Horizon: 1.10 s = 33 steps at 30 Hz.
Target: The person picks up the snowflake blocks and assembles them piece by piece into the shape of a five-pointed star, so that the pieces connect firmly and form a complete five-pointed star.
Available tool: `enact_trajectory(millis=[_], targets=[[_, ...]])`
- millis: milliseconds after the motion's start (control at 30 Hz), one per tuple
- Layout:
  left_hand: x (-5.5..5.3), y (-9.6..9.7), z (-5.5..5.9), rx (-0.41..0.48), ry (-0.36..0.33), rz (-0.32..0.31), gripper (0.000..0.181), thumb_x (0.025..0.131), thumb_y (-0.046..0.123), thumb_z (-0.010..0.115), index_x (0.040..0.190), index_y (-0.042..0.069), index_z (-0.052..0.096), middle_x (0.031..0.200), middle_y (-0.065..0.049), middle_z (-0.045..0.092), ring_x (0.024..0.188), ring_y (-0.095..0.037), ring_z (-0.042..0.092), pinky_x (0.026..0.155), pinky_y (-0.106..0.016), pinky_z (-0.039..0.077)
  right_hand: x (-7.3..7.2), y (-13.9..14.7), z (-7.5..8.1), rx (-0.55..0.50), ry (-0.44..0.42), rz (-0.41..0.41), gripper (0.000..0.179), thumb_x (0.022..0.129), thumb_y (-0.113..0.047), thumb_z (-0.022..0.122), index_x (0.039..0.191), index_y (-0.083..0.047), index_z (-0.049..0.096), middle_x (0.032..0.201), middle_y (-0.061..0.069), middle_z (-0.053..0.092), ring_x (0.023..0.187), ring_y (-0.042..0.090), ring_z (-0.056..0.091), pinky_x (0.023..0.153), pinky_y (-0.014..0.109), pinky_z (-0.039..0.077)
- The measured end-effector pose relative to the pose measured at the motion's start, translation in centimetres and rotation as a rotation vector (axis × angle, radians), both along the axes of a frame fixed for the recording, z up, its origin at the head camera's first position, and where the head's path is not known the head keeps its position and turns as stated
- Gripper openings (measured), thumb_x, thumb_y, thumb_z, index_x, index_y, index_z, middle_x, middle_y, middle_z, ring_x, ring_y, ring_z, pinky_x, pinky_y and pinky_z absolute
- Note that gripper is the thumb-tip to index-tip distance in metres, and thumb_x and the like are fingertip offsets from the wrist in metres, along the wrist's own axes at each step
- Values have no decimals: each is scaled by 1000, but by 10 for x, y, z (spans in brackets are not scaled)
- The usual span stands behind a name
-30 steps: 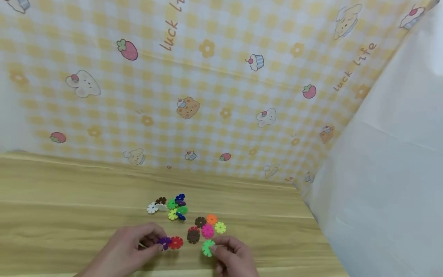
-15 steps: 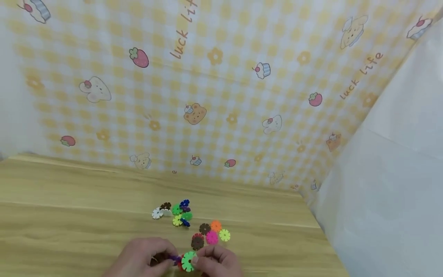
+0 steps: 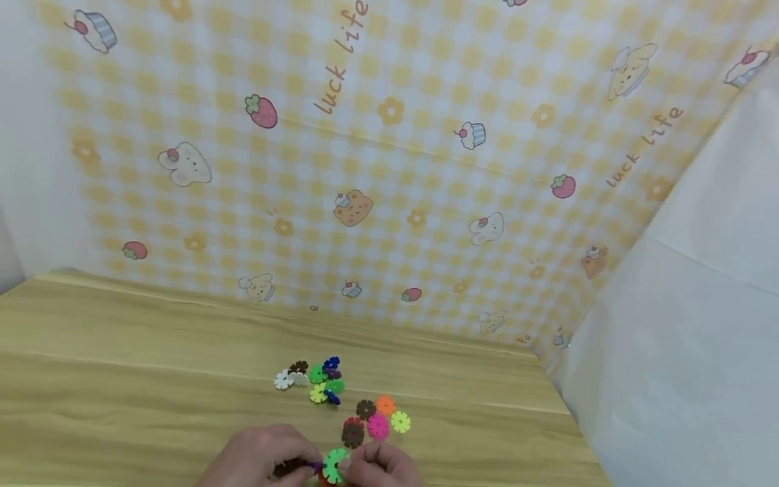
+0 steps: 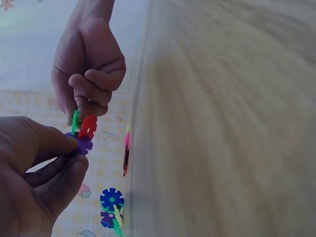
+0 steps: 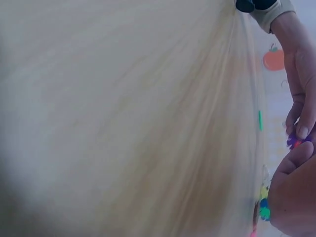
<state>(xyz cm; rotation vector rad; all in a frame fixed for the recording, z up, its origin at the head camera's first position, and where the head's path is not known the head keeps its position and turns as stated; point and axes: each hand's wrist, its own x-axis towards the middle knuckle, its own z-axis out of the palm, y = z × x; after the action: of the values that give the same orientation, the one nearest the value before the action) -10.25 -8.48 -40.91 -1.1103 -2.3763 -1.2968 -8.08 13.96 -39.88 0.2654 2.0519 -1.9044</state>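
Thumb and fingers of my left hand (image 3: 258,456) pinch a purple notched plastic disc (image 4: 85,145), which is joined to a red notched disc (image 4: 89,126). My right hand (image 3: 385,465) pinches a bright green notched disc (image 3: 333,466). In the head view the green disc overlaps most of the red one. The left wrist view shows the green disc (image 4: 75,121) edge-on beside the red disc, close against it; whether their slots are engaged I cannot tell. In the right wrist view my right hand (image 5: 296,197) covers most of the discs.
Loose discs lie just beyond my hands: brown (image 3: 366,410), orange (image 3: 385,405), pink (image 3: 379,426), yellow (image 3: 400,422), and a brown one over a red one. Farther back stand a joined cluster (image 3: 318,373) and white and brown discs (image 3: 283,379). A checked cloth (image 3: 389,169) hangs behind the table.
My right hand has moved left with the green disc, bringing it up to the red disc by my left hand. The head view has shifted slightly.
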Motion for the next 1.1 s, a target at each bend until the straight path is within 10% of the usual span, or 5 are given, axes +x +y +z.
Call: enact_trajectory(millis=[800, 1100], targets=[[6, 7, 3, 52, 331, 18, 23, 78, -1, 80, 90, 18, 77, 85, 10, 72, 76, 7, 62, 62, -6, 45, 12, -3, 4, -120, 31, -45, 22, 82, -22, 79, 87, -5, 68, 66, -2, 65, 58, 5, 53, 55, 20, 45], [8, 4, 10, 57, 66, 33, 12, 89, 7, 77, 96, 17, 80, 88, 14, 72, 77, 10, 58, 58, -15, 48, 11, -6, 5, -184, -59, -37, 31, 83, -26, 81, 97, -4, 65, 77, 8, 75, 69, 14, 73, 63, 28, 58]])
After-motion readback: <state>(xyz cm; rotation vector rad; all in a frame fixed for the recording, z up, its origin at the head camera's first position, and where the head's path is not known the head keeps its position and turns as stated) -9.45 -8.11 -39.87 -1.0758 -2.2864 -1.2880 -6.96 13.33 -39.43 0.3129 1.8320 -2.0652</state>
